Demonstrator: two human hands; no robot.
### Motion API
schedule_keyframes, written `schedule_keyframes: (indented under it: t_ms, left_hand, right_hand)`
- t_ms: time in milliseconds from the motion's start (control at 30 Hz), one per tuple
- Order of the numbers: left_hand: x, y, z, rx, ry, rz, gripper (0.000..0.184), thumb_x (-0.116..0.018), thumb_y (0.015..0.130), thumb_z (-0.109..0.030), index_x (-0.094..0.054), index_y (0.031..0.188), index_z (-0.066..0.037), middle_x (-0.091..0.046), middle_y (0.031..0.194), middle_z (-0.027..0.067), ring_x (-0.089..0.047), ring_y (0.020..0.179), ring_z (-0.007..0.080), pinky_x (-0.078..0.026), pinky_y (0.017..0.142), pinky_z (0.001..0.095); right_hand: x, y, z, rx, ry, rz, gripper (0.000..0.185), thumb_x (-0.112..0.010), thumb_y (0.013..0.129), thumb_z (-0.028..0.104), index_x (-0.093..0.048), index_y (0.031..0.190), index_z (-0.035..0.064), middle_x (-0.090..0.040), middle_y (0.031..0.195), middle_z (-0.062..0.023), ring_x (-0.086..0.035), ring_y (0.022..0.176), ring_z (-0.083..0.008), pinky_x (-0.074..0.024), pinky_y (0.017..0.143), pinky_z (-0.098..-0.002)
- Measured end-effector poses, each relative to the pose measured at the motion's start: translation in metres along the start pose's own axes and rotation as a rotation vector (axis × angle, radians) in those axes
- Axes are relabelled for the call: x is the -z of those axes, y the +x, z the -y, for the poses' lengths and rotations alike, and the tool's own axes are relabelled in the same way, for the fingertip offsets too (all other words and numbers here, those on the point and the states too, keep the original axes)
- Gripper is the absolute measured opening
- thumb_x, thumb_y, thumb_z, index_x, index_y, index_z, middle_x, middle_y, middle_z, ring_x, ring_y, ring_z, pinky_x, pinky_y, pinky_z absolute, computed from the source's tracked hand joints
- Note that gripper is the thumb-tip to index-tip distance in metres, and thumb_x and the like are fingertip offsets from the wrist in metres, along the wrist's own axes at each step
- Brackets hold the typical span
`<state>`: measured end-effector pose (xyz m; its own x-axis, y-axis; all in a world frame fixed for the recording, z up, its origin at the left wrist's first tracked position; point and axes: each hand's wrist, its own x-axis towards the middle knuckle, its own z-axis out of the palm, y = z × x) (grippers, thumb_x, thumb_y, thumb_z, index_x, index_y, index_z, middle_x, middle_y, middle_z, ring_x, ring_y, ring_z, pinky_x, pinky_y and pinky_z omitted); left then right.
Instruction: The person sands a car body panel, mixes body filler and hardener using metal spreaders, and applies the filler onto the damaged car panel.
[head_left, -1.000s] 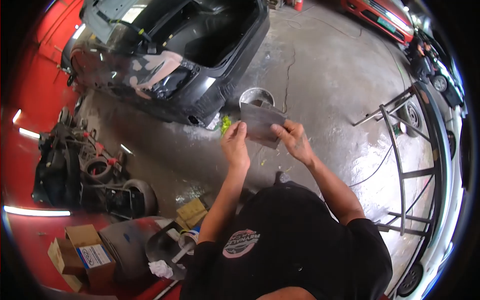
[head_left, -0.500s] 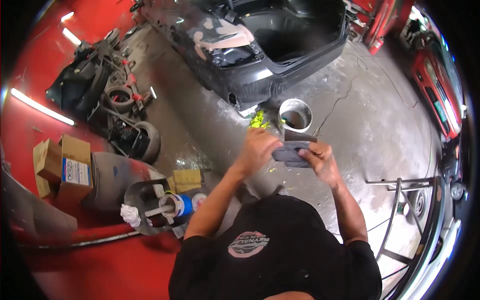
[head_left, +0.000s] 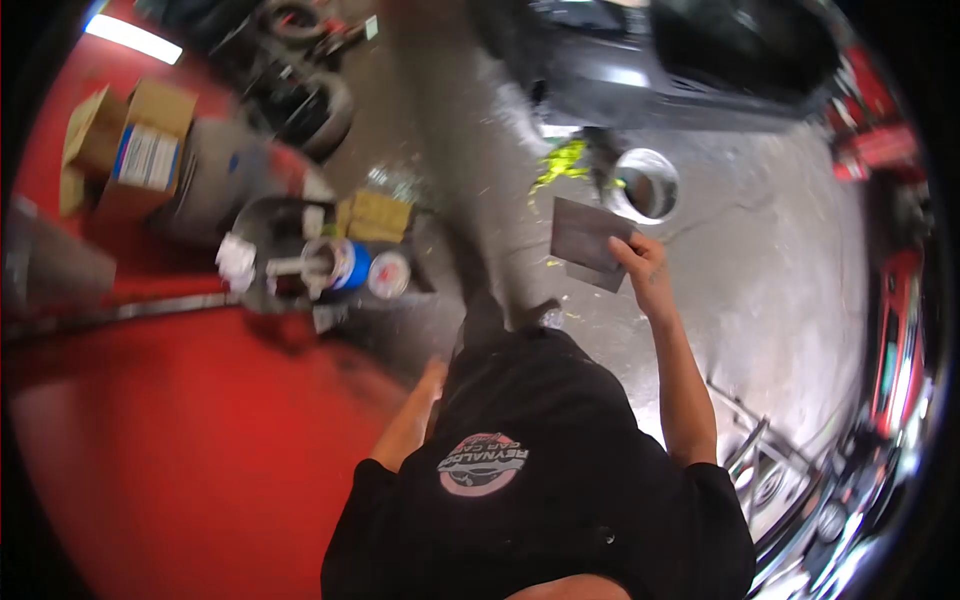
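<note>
In the head view my right hand (head_left: 648, 268) is closed on dark grey sandpaper (head_left: 588, 235), thumb on top. A second, lighter grey edge shows below the upper sheet. The sandpaper is held over the floor, close to a white bucket (head_left: 668, 172). My left hand (head_left: 434, 380) hangs low beside my body at the hip. It is partly hidden by my shirt and blurred, so its fingers cannot be made out.
A dark car body (head_left: 690, 95) stands ahead, with a bright yellow-green cloth-like bundle (head_left: 562, 163) near it. To the left are a cart (head_left: 262, 215) with cans, a cardboard box (head_left: 160, 105) and car parts. A metal frame (head_left: 765, 440) lies right.
My left hand has left the sandpaper and dropped to my side. My right hand still holds the sandpaper, now spread flatter. The view has shifted down and to the left.
</note>
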<state>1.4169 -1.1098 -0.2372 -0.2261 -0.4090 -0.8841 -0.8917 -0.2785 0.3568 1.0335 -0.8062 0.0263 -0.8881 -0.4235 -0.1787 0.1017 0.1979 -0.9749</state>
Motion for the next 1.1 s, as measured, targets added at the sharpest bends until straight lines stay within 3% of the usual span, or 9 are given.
schedule_keyframes:
  t_ms: [100,200,400,433,533,700,800,833,1100]
  left_hand:
    - [0.004,-0.047,-0.007,0.065,-0.437,0.198,0.054,-0.064,0.101,-0.045,-0.065,0.134,-0.003,-0.07,0.121,0.0101,-0.065,0.107,0.0216,-0.051,0.095,0.0376]
    - [0.008,-0.061,-0.072,-0.307,-0.411,0.097,0.063,-0.064,0.102,-0.049,-0.058,0.142,-0.001,-0.066,0.132,0.0126,-0.062,0.118,0.0228,-0.048,0.1,0.0365]
    - [0.045,-0.103,-0.194,-0.565,-0.991,0.386,0.03,-0.069,0.102,-0.028,-0.062,0.121,-0.006,-0.069,0.112,0.0047,-0.067,0.103,0.0156,-0.056,0.084,0.0322]
    - [0.053,-0.094,-0.196,-0.627,-1.035,0.371,0.018,-0.069,0.102,-0.021,-0.06,0.111,-0.009,-0.068,0.104,0.0016,-0.068,0.091,0.013,-0.057,0.074,0.0291]
    - [0.102,-0.087,-0.202,-0.639,-1.179,0.15,0.018,-0.066,0.102,-0.016,-0.061,0.116,-0.006,-0.07,0.106,0.0045,-0.07,0.089,0.0158,-0.059,0.074,0.0303]
    - [0.199,-0.069,-0.166,-0.716,-1.112,-0.039,0.027,-0.065,0.101,-0.014,-0.062,0.125,-0.002,-0.071,0.114,0.0099,-0.073,0.094,0.0199,-0.061,0.08,0.0338]
    - [0.222,-0.077,-0.15,-0.663,-1.245,0.015,0.034,-0.066,0.101,-0.019,-0.061,0.13,-0.002,-0.069,0.12,0.011,-0.07,0.104,0.0218,-0.057,0.093,0.0382]
    - [0.223,-0.083,-0.149,-0.628,-1.38,0.069,0.038,-0.067,0.101,-0.021,-0.06,0.133,-0.002,-0.069,0.122,0.0112,-0.069,0.108,0.0226,-0.055,0.098,0.0397]
    - [0.16,-0.092,-0.123,-0.476,-1.846,0.308,0.053,-0.06,0.105,-0.034,-0.049,0.147,-0.004,-0.06,0.139,0.0105,-0.058,0.13,0.0274,-0.044,0.113,0.0456]
  right_hand:
    - [-0.046,0.012,-0.028,-0.083,-0.063,0.113,0.038,-0.072,0.094,0.032,-0.062,0.071,0.0038,-0.054,0.068,0.005,-0.046,0.067,-0.0059,-0.036,0.058,-0.0293]
    - [-0.108,0.009,-0.021,-0.093,-0.035,0.221,0.038,-0.072,0.094,0.034,-0.069,0.077,0.0002,-0.061,0.069,0.0005,-0.051,0.067,-0.0074,-0.0388,0.059,-0.0288]
    - [-0.225,0.022,0.023,-0.162,-0.085,0.585,0.033,-0.07,0.096,0.03,-0.076,0.104,-0.0017,-0.067,0.077,-0.0022,-0.06,0.069,-0.0101,-0.0492,0.06,-0.0285]
    - [-0.239,0.024,0.03,-0.182,-0.106,0.626,0.033,-0.069,0.097,0.029,-0.076,0.109,-0.001,-0.068,0.078,-0.0023,-0.061,0.07,-0.0104,-0.0503,0.06,-0.0287]
    - [-0.267,0.04,0.029,-0.157,-0.219,0.61,0.032,-0.068,0.098,0.027,-0.076,0.116,0.0018,-0.068,0.083,-0.0027,-0.061,0.07,-0.011,-0.0502,0.06,-0.0292]
    - [-0.304,0.063,0.029,0.011,-0.172,0.446,0.069,-0.065,0.097,0.011,-0.036,0.158,0.0046,-0.066,0.085,-0.0026,-0.059,0.069,-0.0087,-0.0488,0.058,-0.0264]
    - [-0.344,0.087,0.01,-0.073,-0.161,0.42,0.055,-0.065,0.097,0.013,-0.048,0.148,0.0,-0.068,0.088,-0.0039,-0.061,0.069,-0.0097,-0.0489,0.058,-0.0259]
    - [-0.36,0.093,0.011,-0.136,-0.149,0.448,0.039,-0.067,0.097,0.016,-0.06,0.13,-0.0023,-0.069,0.091,-0.0062,-0.065,0.072,-0.0127,-0.0531,0.06,-0.0271]
    - [-0.467,0.093,-0.073,-0.317,0.015,0.691,0.013,-0.059,0.096,0.01,-0.065,0.103,0.0013,-0.067,0.088,-0.0087,-0.069,0.076,-0.021,-0.0632,0.068,-0.0384]
